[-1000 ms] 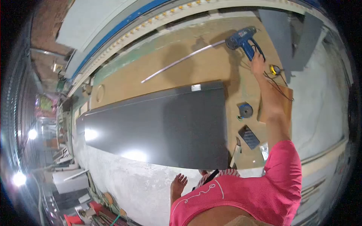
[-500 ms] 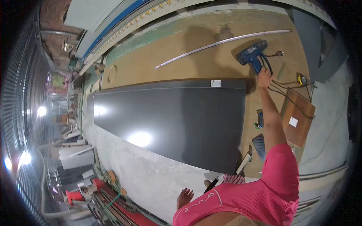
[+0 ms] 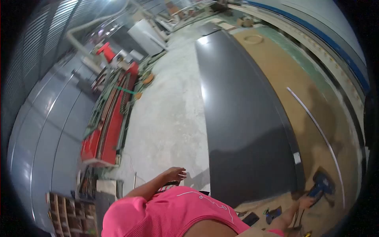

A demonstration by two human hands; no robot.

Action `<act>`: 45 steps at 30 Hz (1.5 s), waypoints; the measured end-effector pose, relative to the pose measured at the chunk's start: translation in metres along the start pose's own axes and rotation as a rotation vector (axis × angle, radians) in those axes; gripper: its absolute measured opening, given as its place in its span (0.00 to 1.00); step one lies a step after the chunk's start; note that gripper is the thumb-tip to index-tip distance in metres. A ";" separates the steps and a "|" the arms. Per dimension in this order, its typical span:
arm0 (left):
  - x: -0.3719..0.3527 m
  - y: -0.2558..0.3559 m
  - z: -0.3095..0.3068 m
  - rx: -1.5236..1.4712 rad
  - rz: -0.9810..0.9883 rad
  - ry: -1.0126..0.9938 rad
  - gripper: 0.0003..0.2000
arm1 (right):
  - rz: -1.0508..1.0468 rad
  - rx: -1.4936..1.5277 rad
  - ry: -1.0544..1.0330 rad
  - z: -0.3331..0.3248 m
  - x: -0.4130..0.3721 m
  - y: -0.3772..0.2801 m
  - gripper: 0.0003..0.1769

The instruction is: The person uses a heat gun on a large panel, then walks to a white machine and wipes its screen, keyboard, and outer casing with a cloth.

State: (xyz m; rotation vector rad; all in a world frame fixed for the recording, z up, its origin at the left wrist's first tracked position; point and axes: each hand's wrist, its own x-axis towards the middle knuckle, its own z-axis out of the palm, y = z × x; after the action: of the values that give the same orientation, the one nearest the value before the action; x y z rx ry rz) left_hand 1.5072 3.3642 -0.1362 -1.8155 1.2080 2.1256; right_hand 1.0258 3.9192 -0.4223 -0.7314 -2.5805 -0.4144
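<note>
My right hand (image 3: 306,202) is closed round the handle of a blue heat gun (image 3: 324,182) at the lower right, its body over the brown board (image 3: 268,53). Its cord hangs below the hand. Beside it lies a long dark grey panel (image 3: 244,118) with a white label (image 3: 297,158) near its right edge. My left hand (image 3: 175,173) hangs in front of my body above the concrete floor, fingers loosely apart, nothing in them. A thin pale strip (image 3: 321,132) runs along the board to the right of the panel.
A dark phone (image 3: 249,218) and a small dark blue item (image 3: 273,214) lie near the panel's close end. A red machine (image 3: 106,134) stands to the left, a wooden compartment rack (image 3: 65,215) at lower left. A long machine beam (image 3: 312,49) borders the board.
My view has swung left, so the panel now runs away from me and the heat gun sits lower right. My left arm shows more fully. The right hand keeps hold of the heat gun.
</note>
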 end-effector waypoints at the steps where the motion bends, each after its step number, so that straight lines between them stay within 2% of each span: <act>1: -0.002 -0.002 -0.004 -0.033 0.005 0.006 0.17 | -0.007 -0.052 -0.021 -0.002 -0.003 -0.001 0.30; 2: -0.003 -0.003 -0.010 -0.072 0.027 -0.035 0.17 | -0.008 -0.087 -0.020 -0.001 -0.003 -0.004 0.30; 3: -0.022 0.010 0.010 0.002 -0.029 0.108 0.17 | -0.014 -0.076 -0.010 -0.004 -0.004 -0.003 0.29; 6: 0.006 -0.009 -0.024 -0.101 -0.017 0.047 0.17 | -0.041 -0.060 0.016 -0.020 -0.011 -0.006 0.27; 7: 0.003 -0.006 -0.028 0.074 0.081 -0.005 0.18 | -0.050 -0.042 0.024 -0.030 -0.012 -0.010 0.27; 9: 0.001 -0.003 -0.037 0.225 0.187 -0.043 0.19 | -0.060 -0.015 0.051 -0.051 -0.017 -0.017 0.26; 11: 0.007 0.000 -0.046 0.021 0.151 -0.122 0.19 | -0.069 0.048 0.070 -0.071 -0.023 -0.020 0.25; 13: -0.004 0.014 -0.046 0.059 0.181 -0.127 0.20 | -0.066 0.126 0.085 -0.090 -0.032 -0.024 0.24; 15: 0.001 0.020 -0.053 -0.005 0.145 -0.066 0.19 | -0.064 0.248 0.107 -0.109 -0.044 -0.030 0.23; 18: 0.009 0.021 -0.077 -0.091 0.169 -0.079 0.19 | -0.070 0.543 0.132 -0.145 -0.072 -0.046 0.21; 19: 0.010 0.023 -0.085 -0.117 0.186 -0.075 0.19 | -0.079 0.545 0.141 -0.158 -0.086 -0.055 0.21; 20: 0.012 0.024 -0.094 -0.129 0.184 -0.080 0.19 | -0.114 0.814 0.062 -0.172 -0.102 -0.063 0.20; 22: 0.006 0.039 -0.110 -0.133 0.268 -0.028 0.17 | -0.175 1.123 -0.160 -0.211 -0.143 -0.087 0.19; 24: 0.009 0.058 -0.127 -0.148 0.316 0.016 0.17 | -0.242 1.385 -0.551 -0.278 -0.186 -0.119 0.18; 26: 0.003 0.088 -0.147 -0.166 0.411 0.092 0.12 | -0.306 1.449 -0.967 -0.439 -0.231 -0.152 0.20; 27: -0.004 0.107 -0.160 -0.173 0.411 0.083 0.12 | -0.431 1.587 -0.993 -0.464 -0.259 -0.178 0.19; 29: -0.019 0.148 -0.184 -0.234 0.618 0.004 0.07 | -0.572 1.770 -1.228 -0.591 -0.286 -0.209 0.20; 30: -0.032 0.172 -0.194 -0.236 0.619 -0.017 0.07 | -0.791 1.913 -1.179 -0.638 -0.294 -0.224 0.20; 31: -0.050 0.197 -0.204 -0.274 0.727 -0.080 0.05 | -1.017 2.045 -1.111 -0.682 -0.300 -0.235 0.19; 32: -0.072 0.223 -0.218 -0.301 0.840 -0.143 0.03 | -1.000 2.053 -1.081 -0.726 -0.306 -0.244 0.19; 34: -0.128 0.269 -0.245 -0.308 1.000 -0.286 0.04 | -1.361 2.099 -0.863 -0.817 -0.316 -0.252 0.15; 36: -0.175 0.297 -0.286 -0.135 1.395 -0.338 0.03 | -1.532 2.181 -0.635 -0.912 -0.333 -0.246 0.10; 37: -0.198 0.304 -0.310 -0.058 1.565 -0.399 0.03 | -1.503 2.344 -0.770 -0.948 -0.349 -0.240 0.08; 39: -0.235 0.319 -0.341 0.036 1.859 -0.467 0.05 | -1.646 2.604 -0.978 -1.005 -0.380 -0.244 0.10; 40: -0.249 0.326 -0.350 0.046 1.980 -0.476 0.10 | -1.837 2.681 -1.051 -1.030 -0.390 -0.251 0.13; 41: -0.258 0.331 -0.359 0.019 2.012 -0.587 0.10 | -2.020 2.633 -1.008 -1.054 -0.398 -0.257 0.13; 42: -0.266 0.331 -0.358 -0.035 2.088 -0.511 0.09 | -2.204 2.574 -0.953 -1.074 -0.405 -0.259 0.13; 43: -0.274 0.331 -0.358 -0.089 2.159 -0.426 0.08 | -2.199 2.579 -0.943 -1.087 -0.411 -0.251 0.13; 45: -0.279 0.342 -0.367 -0.111 2.196 -0.625 0.10 | -1.804 2.553 -1.185 -1.108 -0.431 -0.231 0.10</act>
State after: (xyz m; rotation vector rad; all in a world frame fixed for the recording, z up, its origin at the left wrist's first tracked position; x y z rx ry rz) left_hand 1.6934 3.0208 0.2841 1.3373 3.1728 2.4550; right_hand 1.5803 3.1161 0.2952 -1.7449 0.6500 -1.9262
